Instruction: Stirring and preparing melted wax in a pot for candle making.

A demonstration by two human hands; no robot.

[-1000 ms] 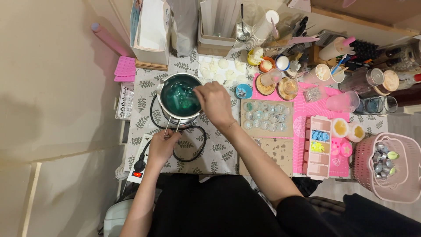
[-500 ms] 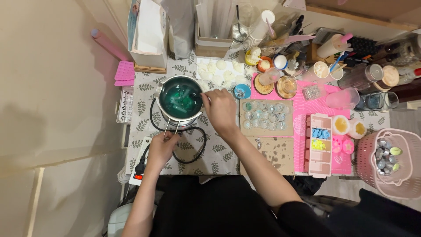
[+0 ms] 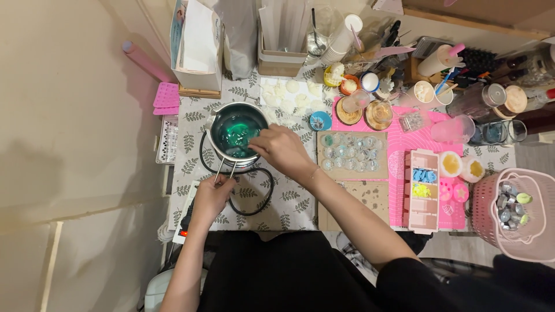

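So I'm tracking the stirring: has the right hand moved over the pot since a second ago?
Yes. The right hand has swung from the pot's far right rim toward its near edge.

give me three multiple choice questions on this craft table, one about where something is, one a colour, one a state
1. Where is the pink basket?
A. at the table's right end
B. left of the pot
C. behind the cardboard box

2. What colour is the liquid in the pot?
A. red
B. teal green
C. white

3. What is the left hand doing?
A. lying flat on the tablecloth
B. lifting a cup
C. gripping the pot's wire handle

Answers:
1 A, the basket sits at the far right edge.
2 B, the pot's contents show teal green.
3 C, the fingers close round the handle's end while the right hand is at the pot's rim.
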